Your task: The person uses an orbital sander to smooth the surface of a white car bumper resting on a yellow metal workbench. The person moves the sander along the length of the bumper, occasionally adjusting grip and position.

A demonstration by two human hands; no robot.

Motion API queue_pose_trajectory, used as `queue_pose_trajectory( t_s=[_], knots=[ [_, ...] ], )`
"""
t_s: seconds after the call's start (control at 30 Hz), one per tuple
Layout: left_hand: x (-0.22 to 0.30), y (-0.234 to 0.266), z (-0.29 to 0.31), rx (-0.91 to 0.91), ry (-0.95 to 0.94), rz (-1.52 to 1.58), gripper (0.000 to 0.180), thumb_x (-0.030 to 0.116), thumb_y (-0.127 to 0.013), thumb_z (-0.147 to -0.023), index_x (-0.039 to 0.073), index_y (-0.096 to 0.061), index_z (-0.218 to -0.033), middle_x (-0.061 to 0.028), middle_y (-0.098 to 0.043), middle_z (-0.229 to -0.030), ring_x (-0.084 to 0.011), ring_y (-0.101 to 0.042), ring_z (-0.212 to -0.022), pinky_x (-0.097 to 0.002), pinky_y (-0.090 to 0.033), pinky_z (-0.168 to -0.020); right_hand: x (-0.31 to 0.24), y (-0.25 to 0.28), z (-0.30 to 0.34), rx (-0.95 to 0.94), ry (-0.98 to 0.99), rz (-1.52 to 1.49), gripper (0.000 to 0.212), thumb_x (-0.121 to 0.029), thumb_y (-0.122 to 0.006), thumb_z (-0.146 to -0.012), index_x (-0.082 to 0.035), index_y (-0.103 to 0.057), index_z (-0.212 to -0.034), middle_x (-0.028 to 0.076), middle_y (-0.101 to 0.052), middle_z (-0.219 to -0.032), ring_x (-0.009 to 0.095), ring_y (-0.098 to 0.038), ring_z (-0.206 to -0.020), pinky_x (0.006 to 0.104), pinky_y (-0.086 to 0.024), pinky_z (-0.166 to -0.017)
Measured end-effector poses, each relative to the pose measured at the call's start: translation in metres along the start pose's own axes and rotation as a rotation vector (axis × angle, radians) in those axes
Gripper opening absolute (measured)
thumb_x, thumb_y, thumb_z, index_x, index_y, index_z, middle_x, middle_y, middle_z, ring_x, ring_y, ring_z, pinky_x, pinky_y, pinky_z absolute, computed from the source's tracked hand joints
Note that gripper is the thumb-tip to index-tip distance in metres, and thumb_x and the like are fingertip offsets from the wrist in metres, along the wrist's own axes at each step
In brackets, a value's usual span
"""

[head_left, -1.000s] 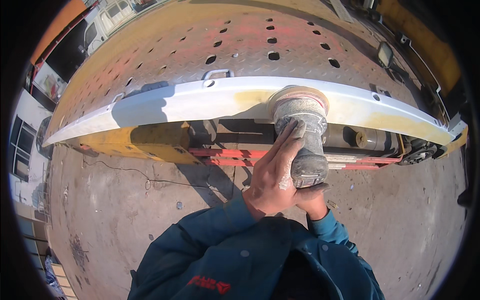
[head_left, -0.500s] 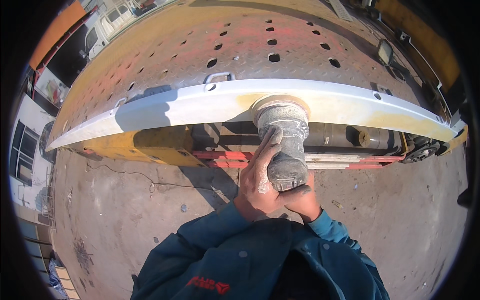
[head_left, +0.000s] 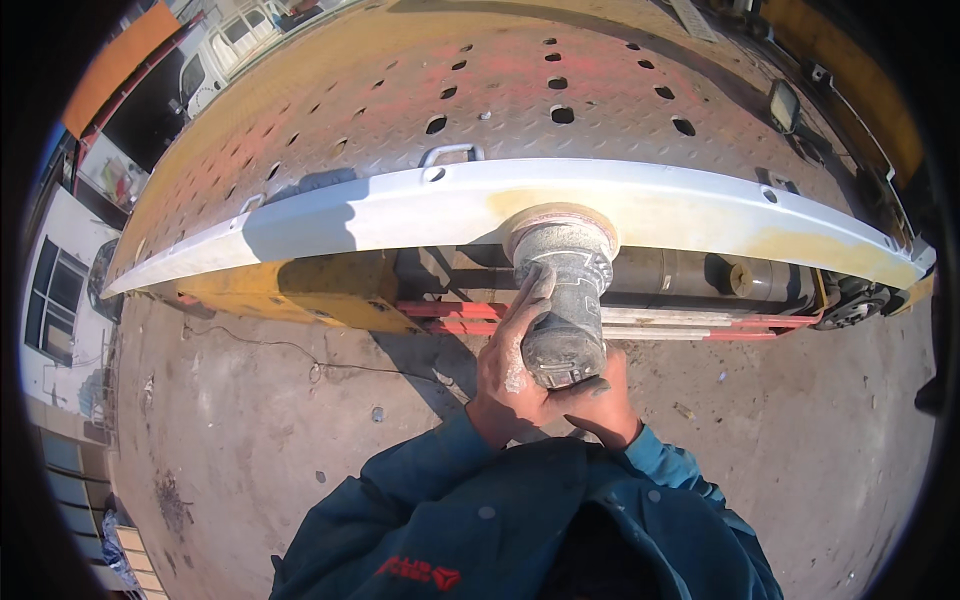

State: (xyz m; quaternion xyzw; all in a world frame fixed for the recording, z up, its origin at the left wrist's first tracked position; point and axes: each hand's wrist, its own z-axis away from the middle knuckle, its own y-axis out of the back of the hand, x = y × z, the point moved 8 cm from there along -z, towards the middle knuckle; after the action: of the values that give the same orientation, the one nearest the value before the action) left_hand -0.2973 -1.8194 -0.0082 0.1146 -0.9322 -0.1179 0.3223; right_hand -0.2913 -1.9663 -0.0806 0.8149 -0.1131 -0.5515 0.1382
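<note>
A dusty grey power sander (head_left: pixel 562 310) with a round pad is pressed against the white-coated side rail (head_left: pixel 420 205) of a truck bed. My left hand (head_left: pixel 508 375) is wrapped round the sander's left side, its fingers reaching up the body and pale dust on the skin. Below and to the right, my right hand (head_left: pixel 605 402) grips the tool's near end; part of its fingers is hidden behind the body. Around the pad, the rail's coating shows a yellowish patch. Another yellowish patch lies further right on the rail.
Beyond the rail spreads the perforated metal truck deck (head_left: pixel 500 110), with a metal handle (head_left: pixel 452 153) at its edge. Under the rail are a yellow box (head_left: pixel 330 290), red-and-white bars (head_left: pixel 640 325) and a grey tank (head_left: pixel 690 275). A thin cable (head_left: pixel 345 366) lies on the concrete floor.
The sander's pad has slid slightly lower on the rail, and its near end has tipped a little left and downward with my hands. The whole view has shifted slightly.
</note>
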Motion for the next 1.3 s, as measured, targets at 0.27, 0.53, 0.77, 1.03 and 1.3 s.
queue_pose_trajectory(
  t_s=[0.27, 0.53, 0.77, 1.03, 1.3],
  knots=[
    [0.003, 0.014, -0.011, 0.047, -0.013, 0.005, 0.111, 0.053, -0.102, -0.083, -0.006, -0.045, -0.158, -0.0400, -0.056, -0.162, -0.0556, -0.056, -0.153, -0.0594, -0.047, -0.127, -0.030, 0.003, -0.024, -0.045, -0.024, -0.039, 0.057, -0.026, -0.089, -0.081, -0.002, -0.076, -0.131, 0.025, -0.081, -0.120, 0.047, -0.080, -0.110, 0.0478, -0.064, -0.092],
    [0.001, 0.022, -0.015, 0.052, -0.058, 0.004, 0.113, 0.051, -0.103, -0.082, -0.006, -0.043, -0.159, -0.0399, -0.055, -0.162, -0.0539, -0.057, -0.152, -0.0574, -0.048, -0.126, -0.037, -0.004, -0.027, -0.056, 0.050, -0.009, 0.063, -0.026, -0.091, -0.080, -0.003, -0.074, -0.136, 0.025, -0.081, -0.121, 0.046, -0.080, -0.113, 0.0476, -0.064, -0.094],
    [-0.016, 0.024, 0.010, 0.037, 0.037, -0.006, 0.114, 0.047, -0.101, -0.081, -0.008, -0.040, -0.160, -0.0362, -0.056, -0.161, -0.0413, -0.063, -0.144, -0.0523, -0.049, -0.123, -0.028, -0.015, -0.019, -0.003, 0.040, 0.012, 0.060, -0.025, -0.090, -0.081, -0.002, -0.074, -0.134, 0.025, -0.082, -0.116, 0.048, -0.080, -0.110, 0.0472, -0.064, -0.093],
    [-0.014, 0.031, 0.002, 0.060, 0.044, 0.073, 0.115, 0.044, -0.102, -0.081, -0.008, -0.037, -0.161, -0.0359, -0.054, -0.162, -0.0407, -0.058, -0.148, -0.0523, -0.046, -0.126, -0.049, -0.013, -0.034, -0.044, 0.051, -0.013, 0.060, -0.027, -0.090, -0.082, -0.001, -0.073, -0.133, 0.026, -0.080, -0.124, 0.048, -0.079, -0.113, 0.0491, -0.064, -0.095],
    [-0.011, 0.037, -0.004, 0.043, -0.003, 0.023, 0.110, 0.039, -0.104, -0.080, -0.004, -0.042, -0.160, -0.0359, -0.057, -0.162, -0.0455, -0.065, -0.145, -0.0514, -0.052, -0.122, -0.034, -0.022, -0.027, -0.068, -0.101, -0.112, 0.067, -0.029, -0.093, -0.079, 0.003, -0.072, -0.135, 0.029, -0.078, -0.129, 0.051, -0.071, -0.132, 0.0527, -0.058, -0.109]
  ],
)
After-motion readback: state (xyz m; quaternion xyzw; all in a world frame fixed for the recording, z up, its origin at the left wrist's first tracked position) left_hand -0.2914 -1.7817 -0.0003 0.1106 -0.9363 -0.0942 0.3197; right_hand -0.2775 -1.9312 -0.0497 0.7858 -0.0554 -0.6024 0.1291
